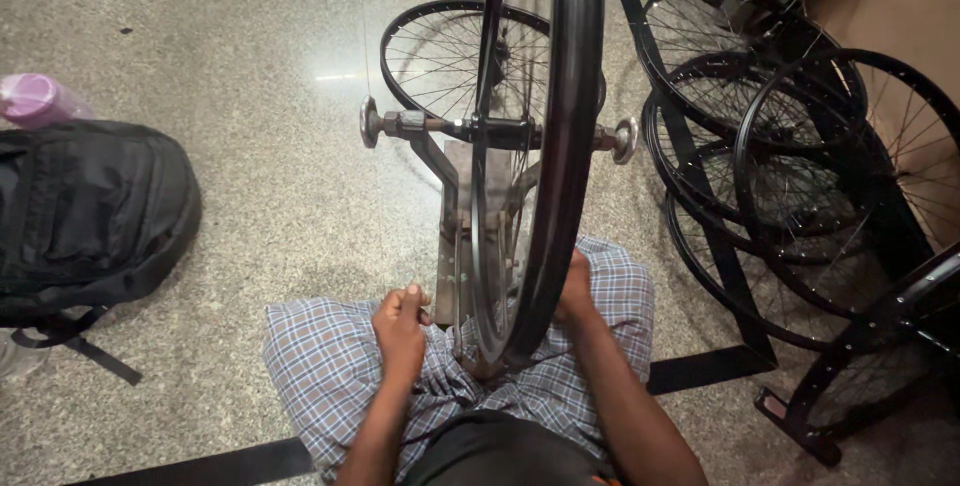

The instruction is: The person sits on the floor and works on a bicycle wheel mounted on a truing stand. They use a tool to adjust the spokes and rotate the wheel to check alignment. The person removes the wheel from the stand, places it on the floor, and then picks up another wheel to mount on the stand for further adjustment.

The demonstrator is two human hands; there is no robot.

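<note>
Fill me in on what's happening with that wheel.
A person sits on the floor with a black bicycle wheel mounted upright in a metal stand between the knees. The left hand is closed beside the rim's near edge; the right hand rests against the rim's other side. More wheels are stacked to the right, a black backpack lies left.

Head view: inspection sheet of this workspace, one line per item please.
Surface: speckled stone floor, glare spot near the top.
Job's things: black wheel rim upright on an axle in a metal stand.
Clutter: black backpack, pink-capped bottle behind it.
Grippers: left hand closed beside the rim near the spokes; right hand against the rim's far side, mostly hidden.
Cables: nothing seen.
Surroundings: spoked wheels stacked on a black rack on the right; another wheel behind the stand.
</note>
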